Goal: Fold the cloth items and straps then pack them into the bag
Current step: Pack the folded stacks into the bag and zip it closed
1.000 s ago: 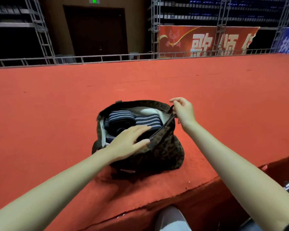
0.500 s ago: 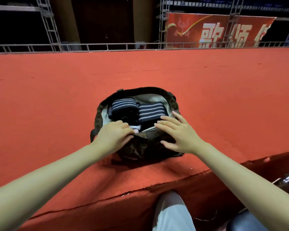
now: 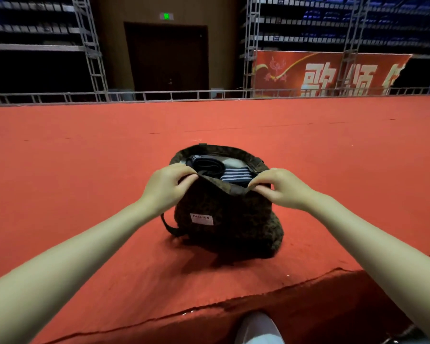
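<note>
Both hands are on the near rim of the bag [image 3: 226, 219], which sits on the red carpet [image 3: 85, 170] close to the stage edge. The left hand [image 3: 168, 184] pinches the rim with curled fingers at one side, and the right hand [image 3: 281, 188] pinches it the same way at the other, so the fabric is stretched between them. Inside, I can see a striped folded cloth [image 3: 233, 173] lying beside a dark rolled strap [image 3: 206, 167], both below the rim. By my reckoning the packing is about finished and this is the closing of the mouth. To do it well, the near rim should be drawn evenly toward the far rim, with the contents kept tucked under it so nothing catches. Pulling one side harder would likely tip the soft bag.
</note>
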Demonstrator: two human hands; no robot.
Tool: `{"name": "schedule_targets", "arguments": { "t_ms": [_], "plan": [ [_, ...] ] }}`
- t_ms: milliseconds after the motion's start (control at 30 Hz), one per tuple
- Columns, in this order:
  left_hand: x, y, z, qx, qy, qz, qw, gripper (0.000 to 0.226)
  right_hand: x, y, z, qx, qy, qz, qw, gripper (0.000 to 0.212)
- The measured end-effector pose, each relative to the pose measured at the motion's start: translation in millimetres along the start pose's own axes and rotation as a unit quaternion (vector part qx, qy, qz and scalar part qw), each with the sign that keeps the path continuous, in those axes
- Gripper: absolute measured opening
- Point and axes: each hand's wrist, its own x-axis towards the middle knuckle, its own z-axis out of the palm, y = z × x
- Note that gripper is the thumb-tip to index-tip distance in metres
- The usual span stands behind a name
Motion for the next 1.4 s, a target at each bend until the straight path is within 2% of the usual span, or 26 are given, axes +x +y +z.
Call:
{"name": "schedule_targets", "arguments": {
  "t_ms": [67,133,333,433,467,500,567,633,667,700,733,833,967,1167,1233,1333,1400],
  "plan": [
    [12,1,-3,-0.003,0.000,-0.009,1.000,0.019,2,10,-19,0.046,0.035,0.077,0.995,0.016],
    [20,3,-3,0.001,-0.006,0.002,1.000,0.025,3,15,-30,0.064,0.047,0.114,0.990,0.014],
    [20,6,4,-0.042,-0.038,-0.001,0.998,0.030,-10,13,-16,0.139,0.080,0.174,0.972,0.015],
    [12,1,13,-0.035,-0.062,-0.025,0.997,0.028,-20,15,1,0.125,0.146,0.164,0.968,0.014],
    [9,-2,16,-0.029,-0.063,-0.032,0.997,0.025,-24,17,9,0.112,0.175,0.177,0.962,0.021],
    [6,-5,20,-0.024,-0.061,-0.040,0.997,0.021,-28,19,16,0.113,0.202,0.213,0.949,0.030],
    [1,-10,27,-0.017,-0.050,-0.056,0.997,0.017,-38,22,25,0.158,0.227,0.348,0.896,0.043],
    [-4,-11,32,-0.019,-0.048,-0.065,0.997,0.016,-46,19,28,0.302,0.193,0.463,0.811,0.041],
    [-6,-11,34,-0.026,-0.049,-0.067,0.996,0.016,-49,18,30,0.397,0.173,0.484,0.760,0.034],
    [-8,-11,36,-0.032,-0.051,-0.066,0.996,0.018,-52,15,29,0.464,0.159,0.485,0.724,0.028],
    [-10,-10,38,-0.032,-0.052,-0.063,0.996,0.023,-56,10,28,0.493,0.151,0.472,0.715,0.026],
    [-13,0,46,-0.033,-0.049,-0.052,0.997,0.042,-58,-1,25,0.511,0.157,0.406,0.741,0.026],
    [-8,38,59,-0.092,-0.042,-0.015,0.995,0.039,-53,-12,13,0.540,0.183,0.377,0.730,0.020],
    [-1,106,86,-0.164,-0.061,0.046,0.984,0.036,-49,-21,-1,0.611,0.197,0.347,0.683,0.024],
    [3,119,93,-0.182,-0.052,0.045,0.981,0.035,-55,-18,-10,0.637,0.187,0.354,0.659,0.023],
    [7,130,103,-0.187,-0.050,0.045,0.980,0.033,-67,-17,-19,0.702,0.207,0.348,0.586,0.027],
    [8,133,110,-0.195,-0.056,0.042,0.978,0.032,-74,-18,-19,0.720,0.220,0.329,0.570,0.027]
  ]
}}
